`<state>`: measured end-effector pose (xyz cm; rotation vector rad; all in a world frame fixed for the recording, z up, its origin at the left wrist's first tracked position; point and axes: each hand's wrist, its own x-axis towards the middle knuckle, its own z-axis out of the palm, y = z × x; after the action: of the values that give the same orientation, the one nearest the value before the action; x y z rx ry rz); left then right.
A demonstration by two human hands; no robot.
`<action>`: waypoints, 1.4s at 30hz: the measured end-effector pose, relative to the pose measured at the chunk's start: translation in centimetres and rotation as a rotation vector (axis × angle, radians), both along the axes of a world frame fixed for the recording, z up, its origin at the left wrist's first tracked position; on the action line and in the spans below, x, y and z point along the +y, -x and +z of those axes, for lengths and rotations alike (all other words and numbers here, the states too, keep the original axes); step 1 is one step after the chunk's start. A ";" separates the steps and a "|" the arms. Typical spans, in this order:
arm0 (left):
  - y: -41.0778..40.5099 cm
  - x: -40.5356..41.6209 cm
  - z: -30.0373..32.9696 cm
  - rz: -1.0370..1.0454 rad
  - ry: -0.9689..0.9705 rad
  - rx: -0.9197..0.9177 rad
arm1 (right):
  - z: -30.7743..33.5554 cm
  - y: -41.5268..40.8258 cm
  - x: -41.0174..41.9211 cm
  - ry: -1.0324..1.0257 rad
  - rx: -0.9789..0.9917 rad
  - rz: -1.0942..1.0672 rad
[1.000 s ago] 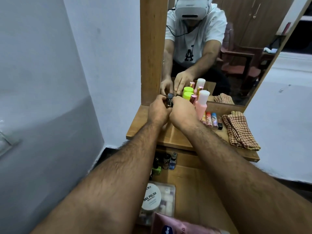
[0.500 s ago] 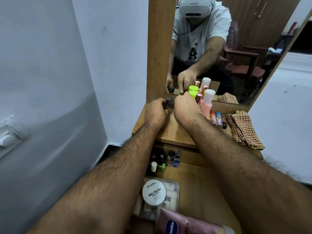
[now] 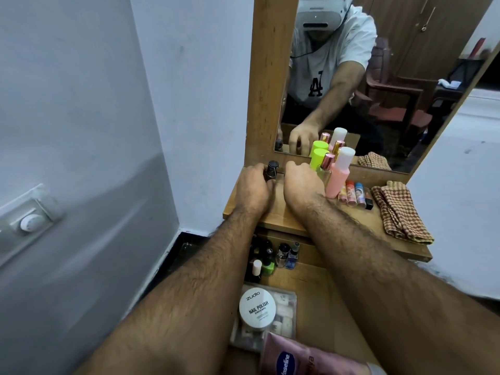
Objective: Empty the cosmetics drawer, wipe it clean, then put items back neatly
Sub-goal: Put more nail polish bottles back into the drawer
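Now left hand (image 3: 253, 189) grips small dark bottle (image 3: 272, 170) (right hand (image 3: 303, 182) beside).

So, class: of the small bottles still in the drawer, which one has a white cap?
The bottle at the left, just beside the green one. Its cap is white; the caps on the other drawer bottles look dark.

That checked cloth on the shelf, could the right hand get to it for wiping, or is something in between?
The pink bottle and a row of small tubes stand between the right hand and the checked cloth. Reaching along the shelf's front edge looks clear.
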<state>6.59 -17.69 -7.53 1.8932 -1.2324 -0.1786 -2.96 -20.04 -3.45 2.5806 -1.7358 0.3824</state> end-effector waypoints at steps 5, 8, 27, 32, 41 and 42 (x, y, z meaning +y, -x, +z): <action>0.3 0.4 0.4 -0.027 -0.041 0.021 | 0.1 0.7 0.2 -0.063 0.074 -0.028; 0.4 0.8 0.5 -0.051 -0.075 0.037 | -0.3 1.4 0.7 -0.068 0.055 -0.027; 7.4 14.3 -0.8 -0.250 -0.202 -0.180 | -3.3 13.3 10.1 -0.332 -0.257 0.052; 8.3 13.8 -2.1 -0.264 -0.334 -0.288 | -6.8 12.2 9.9 -0.389 -0.282 0.003; 7.9 11.9 -4.3 -0.222 -0.501 -0.624 | -10.1 10.4 9.1 -0.322 -0.184 0.067; 7.9 11.8 -4.5 -0.217 -0.524 -0.654 | -10.3 10.3 9.2 -0.318 -0.190 0.068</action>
<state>-1.30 -5.94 -12.04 2.3611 -1.9828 0.0163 -13.30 -10.89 -13.72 2.9154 -1.9121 0.3942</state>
